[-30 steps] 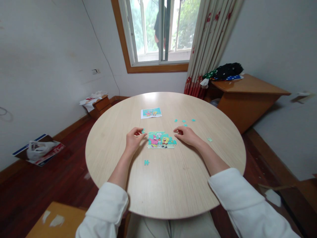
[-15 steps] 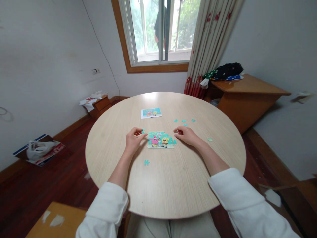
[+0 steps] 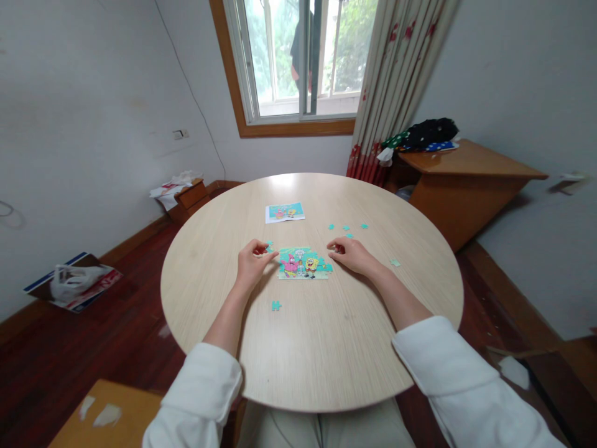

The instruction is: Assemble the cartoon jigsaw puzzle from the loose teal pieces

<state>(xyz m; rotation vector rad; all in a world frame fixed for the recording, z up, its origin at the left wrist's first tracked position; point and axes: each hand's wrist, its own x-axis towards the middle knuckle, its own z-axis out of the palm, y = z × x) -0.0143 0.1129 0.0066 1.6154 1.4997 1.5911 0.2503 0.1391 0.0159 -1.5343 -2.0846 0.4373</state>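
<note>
1. Head view: nearest, a piece (image 3: 276, 306) lay on the bench (image 3: 345, 354).
2. The puzzle (image 3: 303, 264) sat between left hand (image 3: 254, 260) and right hand (image 3: 351, 254), both curled; whether grasping anything, I couldn't tell.
3. Nothing had visibly shifted; seemingly no piece was added.
4. Beyond lay loose pieces (image 3: 346, 228), then a card (image 3: 285, 213).

I see a partly built jigsaw puzzle (image 3: 303, 264) flat on the tabletop (image 3: 345, 354), its cartoon figures pink, pale and yellow, its right edge jagged. Loose nearby: one turquoise piece (image 3: 276, 306) in front, four small pieces (image 3: 346, 228) at back right, a pale green piece (image 3: 395, 263) farther right.
</note>
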